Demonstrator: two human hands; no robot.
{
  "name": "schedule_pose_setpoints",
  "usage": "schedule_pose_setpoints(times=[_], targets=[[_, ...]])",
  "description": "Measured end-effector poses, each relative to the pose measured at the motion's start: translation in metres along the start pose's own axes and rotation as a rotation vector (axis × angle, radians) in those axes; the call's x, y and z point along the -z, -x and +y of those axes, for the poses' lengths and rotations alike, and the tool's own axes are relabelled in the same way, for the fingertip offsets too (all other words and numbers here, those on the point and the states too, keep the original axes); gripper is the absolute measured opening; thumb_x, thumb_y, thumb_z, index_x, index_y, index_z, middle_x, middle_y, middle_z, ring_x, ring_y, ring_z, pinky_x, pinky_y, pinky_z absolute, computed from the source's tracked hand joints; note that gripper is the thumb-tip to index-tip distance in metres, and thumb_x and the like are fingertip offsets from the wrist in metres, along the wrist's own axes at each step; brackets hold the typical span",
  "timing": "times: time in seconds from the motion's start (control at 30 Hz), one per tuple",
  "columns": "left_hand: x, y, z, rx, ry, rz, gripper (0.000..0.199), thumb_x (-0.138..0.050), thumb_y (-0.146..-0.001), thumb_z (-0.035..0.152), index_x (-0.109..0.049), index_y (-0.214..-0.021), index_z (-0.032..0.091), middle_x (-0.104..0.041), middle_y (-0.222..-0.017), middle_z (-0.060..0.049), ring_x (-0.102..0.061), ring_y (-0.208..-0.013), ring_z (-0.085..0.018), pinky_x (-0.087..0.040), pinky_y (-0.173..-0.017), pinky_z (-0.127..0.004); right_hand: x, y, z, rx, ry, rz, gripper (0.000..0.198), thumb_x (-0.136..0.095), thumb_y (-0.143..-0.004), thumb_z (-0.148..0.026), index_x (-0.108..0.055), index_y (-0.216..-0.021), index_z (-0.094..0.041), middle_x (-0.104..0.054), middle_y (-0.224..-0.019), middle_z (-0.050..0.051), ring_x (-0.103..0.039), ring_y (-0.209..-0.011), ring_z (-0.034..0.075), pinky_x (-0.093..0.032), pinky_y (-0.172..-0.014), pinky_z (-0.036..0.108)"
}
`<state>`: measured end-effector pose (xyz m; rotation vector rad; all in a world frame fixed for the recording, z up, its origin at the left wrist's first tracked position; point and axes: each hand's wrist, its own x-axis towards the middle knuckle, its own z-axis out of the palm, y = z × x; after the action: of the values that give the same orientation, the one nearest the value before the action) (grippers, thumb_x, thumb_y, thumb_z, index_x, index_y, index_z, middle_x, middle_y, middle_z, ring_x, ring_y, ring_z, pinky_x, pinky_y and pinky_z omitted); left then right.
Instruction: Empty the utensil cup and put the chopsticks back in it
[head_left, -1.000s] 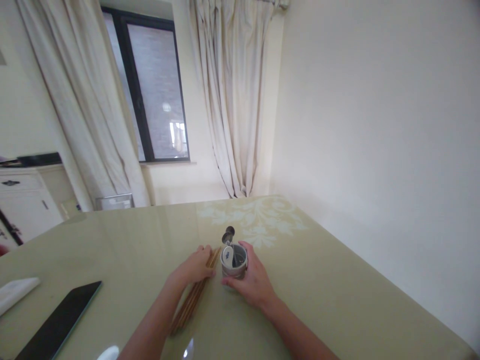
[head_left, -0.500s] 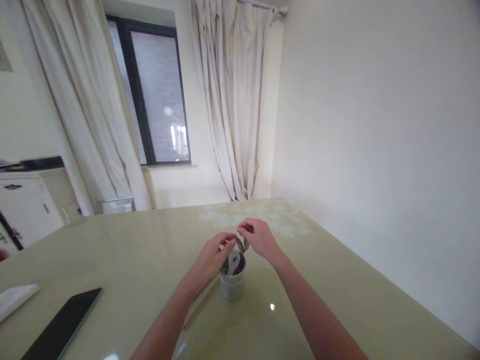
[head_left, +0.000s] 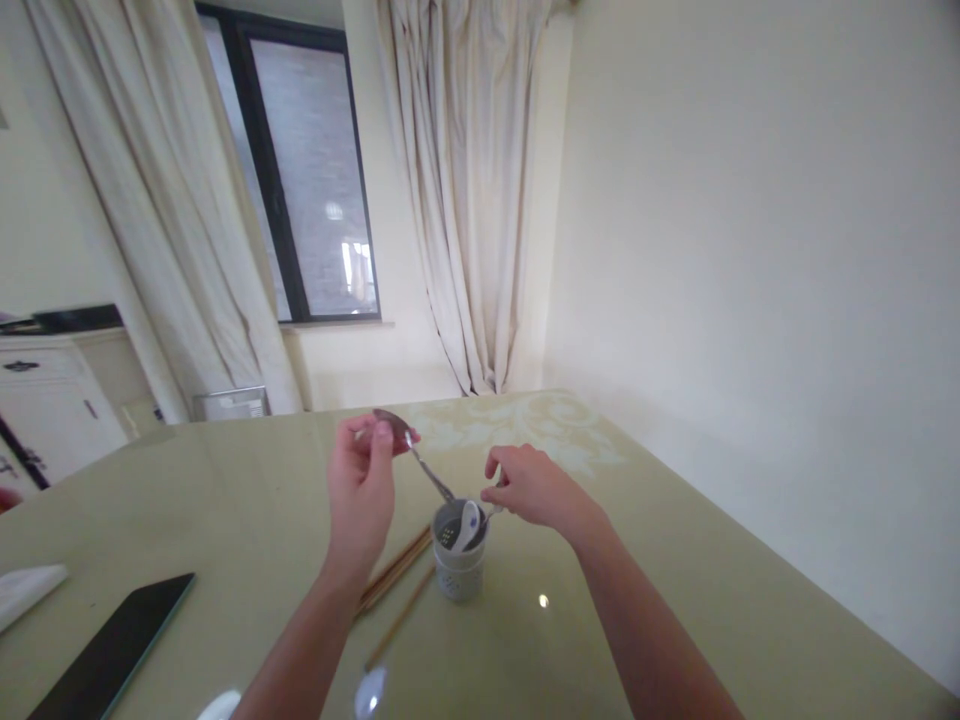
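Note:
A grey holder cup (head_left: 459, 578) with a perforated bottom stands on the table. A white ceramic spoon (head_left: 469, 522) with a blue mark leans inside it. My left hand (head_left: 364, 490), up and to the left of the cup, grips a metal spoon (head_left: 428, 473) by its bowl; the handle slants down to the cup's rim. At the right rim, my right hand (head_left: 529, 487) pinches another metal spoon (head_left: 493, 512), mostly covered by the fingers. Several wooden chopsticks (head_left: 396, 570) lie left of the cup.
A dark flat tablet-like slab (head_left: 116, 645) and a white object (head_left: 28, 592) lie on the left of the glossy green table (head_left: 675, 560). A shiny rounded thing (head_left: 370, 692) and a white rounded edge (head_left: 220, 706) show at the front. A wall (head_left: 750, 300) runs along the right.
My left hand has moved left and up, drawing a metal spoon out of the cup. My right hand has dropped slightly beside the rim. More of the chopsticks shows now.

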<state>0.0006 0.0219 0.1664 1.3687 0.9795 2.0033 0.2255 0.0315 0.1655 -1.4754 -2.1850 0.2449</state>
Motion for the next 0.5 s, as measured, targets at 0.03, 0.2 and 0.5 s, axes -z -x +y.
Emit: schedule_pose_setpoints(times=[0.03,0.2,0.5], targets=[[0.009,-0.007,-0.001,0.001,-0.016,0.052,0.031,-0.066,-0.097,0.052,-0.056,-0.109,0.026,-0.072,-0.093,0.002,-0.07,-0.074,-0.015,-0.059,-0.079,-0.031,0.0,-0.001,-0.003,-0.001,-0.002,-0.011,0.015,-0.086,-0.079,-0.015,-0.075,-0.081,-0.024,-0.073,-0.066,-0.001,-0.064,-0.058,0.017,-0.036,-0.055,0.027],[0.056,-0.034,-0.044,0.156,-0.49,-0.147,0.04,-0.065,-0.088,0.057,-0.068,-0.104,0.02,-0.072,-0.083,-0.003,-0.063,-0.064,-0.017,-0.048,-0.059,-0.028,0.026,0.004,-0.025,0.015,-0.008,0.128,0.014,-0.08,-0.087,-0.012,-0.074,-0.081,-0.023,-0.077,-0.076,0.001,-0.071,-0.072,0.021,-0.043,-0.065,0.03],[0.065,-0.005,-0.121,0.377,-0.875,-0.546,0.022,-0.065,-0.079,0.036,-0.079,-0.079,0.018,-0.081,-0.079,-0.007,-0.074,-0.082,-0.027,-0.051,-0.078,-0.033,0.056,0.032,-0.062,0.234,-0.308,0.776,0.008,-0.072,-0.1,-0.023,-0.076,-0.093,-0.022,-0.078,-0.083,0.001,-0.071,-0.069,0.016,-0.054,-0.071,0.026]])
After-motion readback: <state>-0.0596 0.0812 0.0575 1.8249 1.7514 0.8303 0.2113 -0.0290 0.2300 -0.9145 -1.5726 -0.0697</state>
